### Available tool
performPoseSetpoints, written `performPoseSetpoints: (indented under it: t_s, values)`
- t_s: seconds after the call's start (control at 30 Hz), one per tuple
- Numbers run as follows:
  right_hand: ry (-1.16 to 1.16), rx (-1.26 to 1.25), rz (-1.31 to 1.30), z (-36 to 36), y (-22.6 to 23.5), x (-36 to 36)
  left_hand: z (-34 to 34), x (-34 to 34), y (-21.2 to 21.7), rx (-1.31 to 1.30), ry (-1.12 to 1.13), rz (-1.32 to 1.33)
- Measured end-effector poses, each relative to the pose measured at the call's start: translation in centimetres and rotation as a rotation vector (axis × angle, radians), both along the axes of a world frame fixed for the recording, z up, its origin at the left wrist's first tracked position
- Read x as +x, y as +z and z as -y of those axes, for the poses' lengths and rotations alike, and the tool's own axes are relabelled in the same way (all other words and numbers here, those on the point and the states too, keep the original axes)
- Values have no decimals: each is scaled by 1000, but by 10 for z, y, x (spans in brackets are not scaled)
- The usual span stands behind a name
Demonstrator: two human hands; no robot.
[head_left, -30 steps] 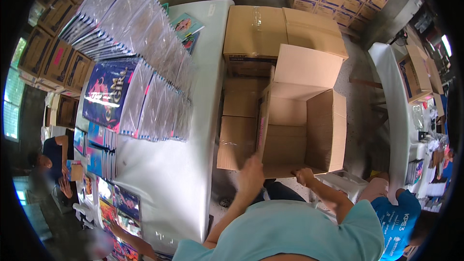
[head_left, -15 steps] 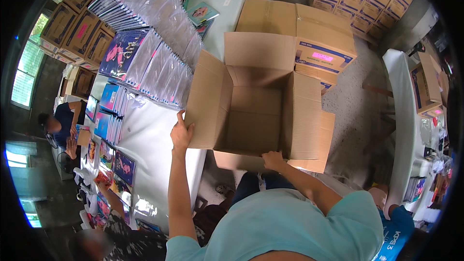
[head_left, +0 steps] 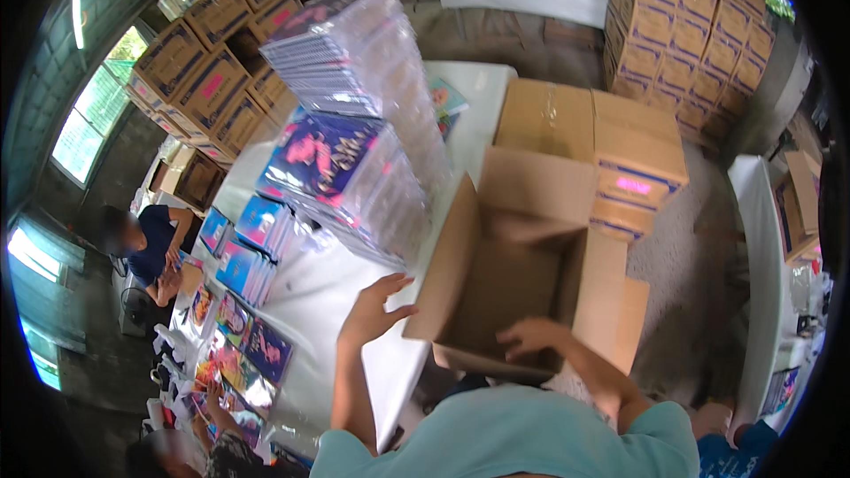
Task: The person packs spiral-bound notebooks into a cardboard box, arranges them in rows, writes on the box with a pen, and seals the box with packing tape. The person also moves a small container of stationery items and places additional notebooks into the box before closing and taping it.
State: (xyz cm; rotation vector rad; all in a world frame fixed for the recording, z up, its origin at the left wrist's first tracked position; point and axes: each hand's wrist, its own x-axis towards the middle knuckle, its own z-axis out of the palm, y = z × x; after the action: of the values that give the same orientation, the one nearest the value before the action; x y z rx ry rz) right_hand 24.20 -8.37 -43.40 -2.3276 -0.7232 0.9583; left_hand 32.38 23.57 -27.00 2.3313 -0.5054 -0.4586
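Note:
In front of me an open cardboard box stands with its flaps folded out and its inside bare. Beside its left flap is my left hand, fingers and thumb apart, holding nothing. Over the box's near edge my right hand hovers with fingers stretched out, slightly blurred, and no object shows in it. Tall stacks of plastic-wrapped spiral notebooks with dark purple covers rise on the white-covered table, left of the box and close to my left hand.
Closed cartons sit just beyond the open box. Blue notebooks and scattered colourful notebooks lie to the left, where two people work. Piled cartons stand at the far right, and another white table runs along the right.
Both hands have come off the box: the left from its left flap, the right from its near edge. My view has tilted up and shifted left, bringing more of the room into sight.

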Motion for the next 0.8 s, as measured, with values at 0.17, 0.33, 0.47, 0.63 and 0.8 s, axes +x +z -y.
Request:
performPoseSetpoints:
  t_s: [0.17, 0.33, 0.47, 0.63, 0.8]
  values:
    - [-656, 950, 596, -3, 251, 240, 23, 90, 149, -1543, 339, 276]
    - [-878, 1080, 446, -89, 382, 402, 30, 240, 161, -1371, 644, 19]
    - [-772, 1133, 140, -86, 376, 429, 79, 265, 164, -1142, 1054, -71]
    - [-667, 1464, 194, -92, 368, 348, 53, 238, 157, -1407, 615, 386]
    - [-504, 1845, -135, -18, 319, 234, 82, 121, 214, -608, 272, 1079]
